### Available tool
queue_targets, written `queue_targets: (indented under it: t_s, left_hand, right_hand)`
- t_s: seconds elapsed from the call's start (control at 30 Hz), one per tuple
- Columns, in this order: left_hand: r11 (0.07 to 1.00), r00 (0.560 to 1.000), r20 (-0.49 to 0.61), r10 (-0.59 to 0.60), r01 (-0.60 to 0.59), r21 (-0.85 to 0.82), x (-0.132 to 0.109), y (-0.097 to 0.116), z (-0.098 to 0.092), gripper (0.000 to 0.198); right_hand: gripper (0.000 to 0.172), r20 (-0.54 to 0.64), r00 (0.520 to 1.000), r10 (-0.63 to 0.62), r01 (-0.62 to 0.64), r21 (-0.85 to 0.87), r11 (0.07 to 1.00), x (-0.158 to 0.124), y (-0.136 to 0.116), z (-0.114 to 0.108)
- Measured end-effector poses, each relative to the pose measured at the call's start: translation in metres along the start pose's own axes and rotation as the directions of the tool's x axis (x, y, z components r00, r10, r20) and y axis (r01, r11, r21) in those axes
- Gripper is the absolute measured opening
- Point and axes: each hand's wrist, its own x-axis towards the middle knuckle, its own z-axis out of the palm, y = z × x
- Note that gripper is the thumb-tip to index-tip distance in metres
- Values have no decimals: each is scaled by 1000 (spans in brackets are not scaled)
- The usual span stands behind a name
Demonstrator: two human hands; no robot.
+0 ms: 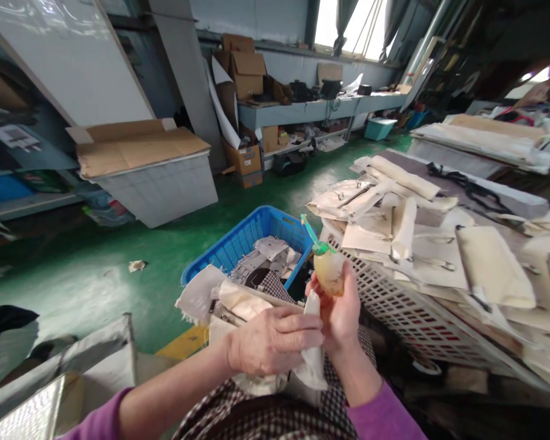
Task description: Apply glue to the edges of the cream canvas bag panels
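Note:
My right hand (341, 308) is closed around a small squeeze bottle (329, 269) of yellowish glue with a green nozzle pointing up and left. My left hand (275, 342) lies over a cream fabric piece (312, 360) on my lap, its fingers pressed down and gripping the cloth, with the fingertips touching my right hand. More cream fabric pieces (238, 299) are bunched just beyond my left hand. A checked apron covers my lap.
A blue plastic basket (238, 241) with fabric scraps stands in front on the green floor. A white slatted crate (394, 299) to the right carries a heap of cream fabric pieces (440, 244). A cardboard-topped grey bin (156, 177) stands far left. Shelves with boxes line the back wall.

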Motion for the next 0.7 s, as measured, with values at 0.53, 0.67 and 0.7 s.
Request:
queue_targets:
  t_s: [0.53,0.67,0.7]
  left_hand:
    - [284,375,-10,-927,685,-671,-40,-51,-39,35]
    - [281,357,-30,-934,678,-679,-40,-55,-25,28]
    - [281,353,-33,-935,681,-677,-39,-55,-23,26]
  right_hand:
    - [37,49,999,-17,33,-353,935,-22,-72,-134]
    - [56,22,1000,-23,31,-509,860,-31,-65,-143]
    - [60,26,999,-35,44,-564,825,-31,-64,-145]
